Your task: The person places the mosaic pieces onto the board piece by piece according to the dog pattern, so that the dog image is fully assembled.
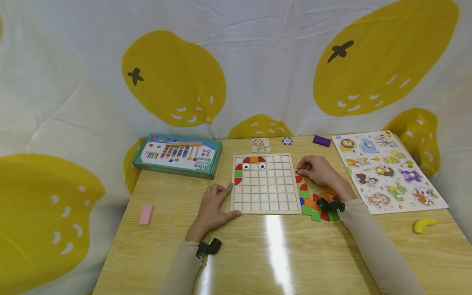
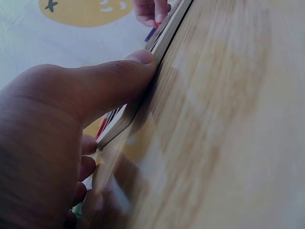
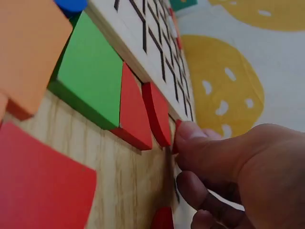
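Observation:
A wooden grid board (image 1: 273, 186) lies flat on the table, with several red, green and orange pieces and two eye pieces set in its upper left squares. My left hand (image 1: 212, 207) touches the board's lower left corner; its thumb (image 2: 128, 71) lies along the front edge and the index finger meets the left side. Beside the board's right edge, my right hand (image 1: 315, 169) pinches a small red piece (image 3: 178, 136) between thumb and fingers. Most of that piece is hidden by the fingertips. Just below lie a red quarter-round piece (image 1: 298, 179) and a green piece (image 3: 90, 71).
Loose coloured pieces (image 1: 316, 214) are heaped right of the board, partly under my right wrist. An animal puzzle board (image 1: 391, 172) and a toy banana (image 1: 424, 225) lie further right. Around the left are a game box (image 1: 177, 155) and pink block (image 1: 146, 215). Behind stand a pattern card (image 1: 260, 144), poker chip (image 1: 287, 141) and purple block (image 1: 322, 141).

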A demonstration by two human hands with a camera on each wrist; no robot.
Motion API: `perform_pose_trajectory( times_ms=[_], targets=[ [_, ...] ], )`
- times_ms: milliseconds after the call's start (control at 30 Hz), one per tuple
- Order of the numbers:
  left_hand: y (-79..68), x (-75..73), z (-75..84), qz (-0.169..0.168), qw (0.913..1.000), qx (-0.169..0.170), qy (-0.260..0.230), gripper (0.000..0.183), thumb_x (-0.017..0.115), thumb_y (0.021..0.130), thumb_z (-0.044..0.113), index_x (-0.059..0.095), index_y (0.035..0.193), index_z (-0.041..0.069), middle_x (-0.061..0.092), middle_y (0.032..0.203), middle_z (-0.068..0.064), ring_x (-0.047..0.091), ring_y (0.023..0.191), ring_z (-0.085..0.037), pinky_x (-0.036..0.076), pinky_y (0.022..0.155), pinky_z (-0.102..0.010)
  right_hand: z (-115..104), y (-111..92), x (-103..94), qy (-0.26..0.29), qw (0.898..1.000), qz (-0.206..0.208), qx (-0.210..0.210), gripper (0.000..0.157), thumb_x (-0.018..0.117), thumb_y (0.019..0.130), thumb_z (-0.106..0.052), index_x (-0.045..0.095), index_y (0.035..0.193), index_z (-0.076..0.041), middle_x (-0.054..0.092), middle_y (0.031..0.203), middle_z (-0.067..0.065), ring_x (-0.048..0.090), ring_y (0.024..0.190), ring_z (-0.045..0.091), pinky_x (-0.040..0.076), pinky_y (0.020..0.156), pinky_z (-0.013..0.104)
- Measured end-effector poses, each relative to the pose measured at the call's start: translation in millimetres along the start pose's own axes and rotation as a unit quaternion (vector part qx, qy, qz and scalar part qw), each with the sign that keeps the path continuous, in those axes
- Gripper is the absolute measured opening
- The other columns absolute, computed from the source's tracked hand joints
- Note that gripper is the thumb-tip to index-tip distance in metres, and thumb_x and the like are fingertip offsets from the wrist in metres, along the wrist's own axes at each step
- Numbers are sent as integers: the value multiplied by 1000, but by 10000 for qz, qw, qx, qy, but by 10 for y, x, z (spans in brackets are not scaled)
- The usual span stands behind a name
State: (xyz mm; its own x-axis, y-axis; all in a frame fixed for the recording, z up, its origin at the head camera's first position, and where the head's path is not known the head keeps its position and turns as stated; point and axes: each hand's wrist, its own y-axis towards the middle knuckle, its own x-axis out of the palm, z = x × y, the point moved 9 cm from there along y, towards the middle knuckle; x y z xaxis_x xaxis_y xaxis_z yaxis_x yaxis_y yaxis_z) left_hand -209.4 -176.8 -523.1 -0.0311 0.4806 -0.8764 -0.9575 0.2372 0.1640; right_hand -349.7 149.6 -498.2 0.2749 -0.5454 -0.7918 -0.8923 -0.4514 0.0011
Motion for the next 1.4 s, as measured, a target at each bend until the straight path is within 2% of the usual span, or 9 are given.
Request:
perform_pose_trajectory(
  times_ms=[133,267,400,467,600,733,933,1133,1400],
  targets=[
    [-16,-10,-15,35,10000,-17,-4,98,69,72,75,41,152,25,44,116,-3,38,102,-19,32,91,-39,-120,40,-38,252,9986,380,-271,14,67,95,-21,66,105,-11,67,88,2,60,77,16,48,70,32],
    [-20,-18,-42,48,10000,-50,-8,99,70,72,73,40,152,25,45,116,-2,38,101,-18,32,90,-38,-302,160,-50,1138,9884,901,-439,21,66,96,-26,71,112,-13,71,94,4,63,79,21,48,68,29],
    [-3,-10,-29,68,10000,35,-42,98,72,72,71,40,152,25,45,117,-2,38,102,-18,32,92,-39,-456,345,110,2106,9724,969,-272,24,68,94,-32,74,110,-14,72,99,6,65,84,27,50,68,25],
    [11,3,-11,56,9999,86,-102,98,73,72,70,41,152,24,45,117,-2,39,103,-18,32,92,-40,-540,429,217,2288,9688,917,-269,28,67,94,-31,71,115,-12,71,97,10,66,83,30,51,66,27],
    [43,38,20,-7,9999,116,-113,98,71,72,72,41,152,24,44,117,-2,38,103,-18,33,91,-41,-707,548,386,2068,9740,832,-407,27,64,97,-24,68,120,-10,70,93,11,65,79,29,49,65,31],
    [66,71,23,-104,9999,70,14,98,67,74,76,39,153,26,43,119,0,37,103,-17,33,91,-38,-800,627,510,1727,9809,760,-462,16,68,94,-18,71,108,-10,71,92,5,65,79,20,51,68,30],
    [72,27,46,-114,9999,73,56,98,68,73,74,40,152,24,43,118,0,37,101,-17,33,88,-37,-954,683,601,1123,9866,656,-987,19,65,95,-10,68,114,-9,68,90,4,61,76,17,49,69,35],
    [54,-12,44,-33,9999,91,58,97,69,74,73,41,152,23,44,117,-1,37,99,-17,33,87,-37,-1015,727,686,929,9907,436,-898,15,67,94,-14,71,108,-10,65,93,2,59,79,16,48,71,34],
    [25,-18,10,-40,10000,17,-45,98,70,73,73,40,152,23,44,117,-1,38,100,-17,32,88,-37,-1067,758,733,568,9930,372,-964,26,83,81,-24,76,103,-12,58,93,3,51,78,18,42,71,34]
  ],
)
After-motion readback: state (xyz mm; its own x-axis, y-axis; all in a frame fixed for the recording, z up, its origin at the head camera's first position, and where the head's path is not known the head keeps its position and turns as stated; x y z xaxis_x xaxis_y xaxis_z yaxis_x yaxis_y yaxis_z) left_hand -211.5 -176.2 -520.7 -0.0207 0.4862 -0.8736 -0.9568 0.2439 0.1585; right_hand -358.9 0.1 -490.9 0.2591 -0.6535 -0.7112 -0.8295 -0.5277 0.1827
